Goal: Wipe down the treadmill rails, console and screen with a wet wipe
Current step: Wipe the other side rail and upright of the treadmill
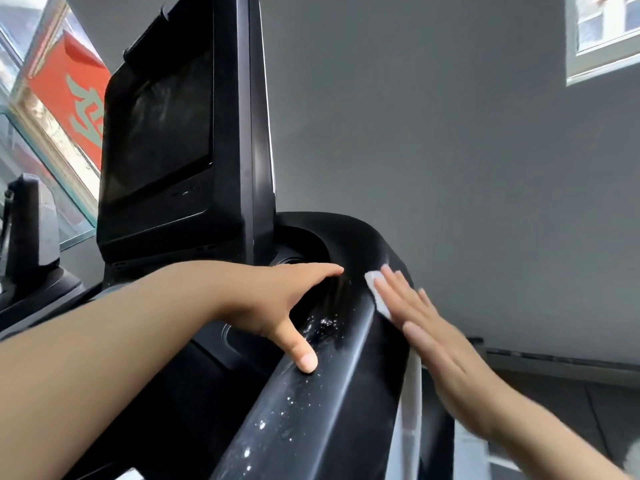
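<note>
The black treadmill rail (325,403) runs from the bottom middle up to the console's curved housing (346,233). White specks and wet smears dot its top face. My right hand (433,344) lies flat with straight fingers on the rail's right side and presses a white wet wipe (377,292) against it; only the wipe's upper edge shows. My left hand (277,306) rests on the rail's left side, fingers stretched toward the housing, thumb on the top face. The dark screen (156,133) stands upright above, with faint streaks on it.
A grey wall (450,150) fills the right side, with a window (602,32) at the top right. At the left, glass panes show a red sign (69,95). Another dark machine part (31,233) stands at the far left.
</note>
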Tool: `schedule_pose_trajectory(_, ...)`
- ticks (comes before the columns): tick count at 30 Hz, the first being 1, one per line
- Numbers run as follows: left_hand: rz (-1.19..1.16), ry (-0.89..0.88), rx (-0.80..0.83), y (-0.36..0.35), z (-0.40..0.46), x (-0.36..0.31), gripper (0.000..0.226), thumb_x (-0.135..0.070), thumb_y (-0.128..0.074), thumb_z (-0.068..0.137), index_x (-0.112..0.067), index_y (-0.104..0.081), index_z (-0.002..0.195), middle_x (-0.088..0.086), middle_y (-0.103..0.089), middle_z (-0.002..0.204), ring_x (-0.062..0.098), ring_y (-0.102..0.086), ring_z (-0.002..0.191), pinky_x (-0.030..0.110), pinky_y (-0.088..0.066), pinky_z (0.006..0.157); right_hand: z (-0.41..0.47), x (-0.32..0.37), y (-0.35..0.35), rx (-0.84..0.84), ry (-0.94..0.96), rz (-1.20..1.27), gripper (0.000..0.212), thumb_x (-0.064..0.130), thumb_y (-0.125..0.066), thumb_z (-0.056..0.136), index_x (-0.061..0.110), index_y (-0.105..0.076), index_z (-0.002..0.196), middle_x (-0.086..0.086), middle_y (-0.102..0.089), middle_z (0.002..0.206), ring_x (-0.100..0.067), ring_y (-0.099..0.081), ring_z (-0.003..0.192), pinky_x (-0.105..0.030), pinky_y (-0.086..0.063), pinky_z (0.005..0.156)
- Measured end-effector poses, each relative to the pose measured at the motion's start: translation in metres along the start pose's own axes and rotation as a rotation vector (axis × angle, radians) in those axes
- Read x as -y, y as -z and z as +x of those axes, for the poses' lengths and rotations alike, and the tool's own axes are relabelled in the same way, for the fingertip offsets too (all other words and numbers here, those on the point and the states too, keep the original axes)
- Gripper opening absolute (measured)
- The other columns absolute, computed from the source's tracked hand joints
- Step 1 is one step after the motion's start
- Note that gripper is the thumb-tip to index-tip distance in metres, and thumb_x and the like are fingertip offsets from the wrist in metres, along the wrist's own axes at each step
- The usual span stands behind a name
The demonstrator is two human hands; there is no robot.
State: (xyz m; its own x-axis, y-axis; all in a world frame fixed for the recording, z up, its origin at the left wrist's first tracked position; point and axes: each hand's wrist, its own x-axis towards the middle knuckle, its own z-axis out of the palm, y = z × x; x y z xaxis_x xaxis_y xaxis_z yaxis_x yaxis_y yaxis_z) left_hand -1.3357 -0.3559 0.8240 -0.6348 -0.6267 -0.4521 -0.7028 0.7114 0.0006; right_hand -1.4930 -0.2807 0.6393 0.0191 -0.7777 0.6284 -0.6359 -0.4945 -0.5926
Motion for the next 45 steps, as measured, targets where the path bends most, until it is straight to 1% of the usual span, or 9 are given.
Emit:
schedule_pose_trajectory(3, 0.001, -0.041, 0.001, 0.001, 0.005, 0.004, 0.124, -0.036, -0.085, 0.060, -0.045, 0.005, 0.145, -0.031, -0.010, 0.138, -0.007, -0.009, 0.132, 0.018, -0.013, 0.108, -0.036, 0.006, -0.023, -0.113, 0.177, -0.207, 0.053, 0.047, -0.007, 0.101, 0.033, -0.008, 0.152, 0.015, -0.008, 0.159, -0.009, -0.008, 0.146, -0.021, -0.008, 0.114)
schedule_pose_trajectory(8, 0.069, -0.071, -0.046, 0.002, 0.010, 0.006, 0.135, -0.072, -0.072, 0.022, -0.054, 0.001, 0.135, -0.026, -0.003, 0.151, 0.000, -0.003, 0.142, 0.037, -0.014, 0.118, 0.046, -0.016, 0.017, -0.079, -0.115, 0.265, 0.042, 0.045, -0.017, 0.097, 0.051, -0.024, 0.139, 0.035, -0.007, 0.148, 0.013, -0.003, 0.139, -0.019, 0.003, 0.117)
schedule_pose_trajectory(12, 0.100, 0.007, 0.024, 0.006, 0.008, -0.004, 0.142, -0.045, -0.090, 0.044, -0.027, 0.004, 0.149, -0.012, -0.006, 0.155, 0.006, -0.008, 0.141, 0.032, -0.014, 0.117, 0.087, -0.024, 0.025, -0.055, -0.243, 0.266, 0.036, 0.035, -0.022, 0.103, 0.037, -0.050, 0.126, 0.021, -0.030, 0.146, 0.005, -0.012, 0.140, -0.033, -0.003, 0.120)
schedule_pose_trajectory(19, 0.134, 0.069, 0.037, 0.006, 0.007, -0.009, 0.128, -0.037, -0.084, 0.061, -0.025, 0.009, 0.148, -0.011, -0.003, 0.156, 0.008, -0.005, 0.142, 0.027, -0.015, 0.116, 0.008, 0.047, 0.024, 0.005, 0.289, -0.196, 0.060, 0.048, -0.009, 0.100, 0.026, -0.054, 0.134, 0.012, -0.050, 0.141, -0.006, -0.031, 0.138, -0.031, -0.008, 0.114)
schedule_pose_trajectory(24, 0.117, 0.017, 0.020, 0.006, 0.001, -0.011, 0.122, -0.037, -0.082, 0.064, -0.029, 0.005, 0.148, -0.020, -0.007, 0.151, 0.000, -0.010, 0.137, 0.022, -0.015, 0.112, 0.062, 0.014, 0.035, 0.084, 0.005, -0.207, 0.073, 0.061, 0.000, 0.086, 0.039, -0.054, 0.130, 0.015, -0.038, 0.147, 0.002, -0.019, 0.140, -0.031, -0.002, 0.118)
schedule_pose_trajectory(29, 0.016, -0.071, -0.156, 0.010, -0.002, -0.015, 0.094, -0.032, -0.070, 0.081, -0.032, -0.005, 0.149, -0.028, -0.012, 0.143, -0.013, -0.016, 0.128, 0.006, -0.016, 0.102, 0.065, 0.010, 0.030, 0.023, 0.081, -0.012, 0.059, 0.054, -0.017, 0.091, 0.032, -0.066, 0.113, 0.011, -0.050, 0.116, -0.007, -0.040, 0.114, -0.014, -0.018, 0.105)
schedule_pose_trajectory(34, 0.099, -0.151, -0.184, -0.009, 0.006, -0.027, 0.056, -0.040, -0.042, 0.096, -0.035, -0.019, 0.147, -0.006, -0.043, 0.143, 0.009, -0.040, 0.130, 0.031, -0.028, 0.110, 0.043, -0.003, 0.029, -0.284, 0.061, 0.381, 0.032, 0.036, -0.036, 0.093, 0.024, -0.063, 0.105, 0.006, -0.065, 0.109, -0.014, -0.059, 0.110, -0.031, -0.041, 0.099)
schedule_pose_trajectory(38, 0.181, -0.184, -0.246, -0.014, 0.007, -0.023, 0.047, -0.039, -0.035, 0.099, -0.033, -0.029, 0.145, -0.018, -0.024, 0.152, 0.001, -0.025, 0.136, 0.015, -0.014, 0.111, 0.024, -0.022, 0.016, -0.393, -0.020, 0.313, 0.029, 0.039, -0.039, 0.091, 0.030, -0.062, 0.107, 0.016, -0.059, 0.117, -0.005, -0.054, 0.116, -0.017, -0.038, 0.099)
schedule_pose_trajectory(45, 0.107, -0.287, -0.643, -0.011, 0.030, -0.022, 0.012, -0.021, -0.059, 0.090, -0.016, -0.066, 0.099, -0.013, -0.054, 0.085, 0.001, -0.050, 0.077, 0.008, -0.037, 0.073, 0.036, -0.025, 0.026, -0.414, 0.063, 0.215, 0.032, 0.037, -0.058, 0.083, 0.033, -0.058, 0.115, 0.013, -0.060, 0.117, -0.003, -0.057, 0.107, -0.014, -0.041, 0.093)
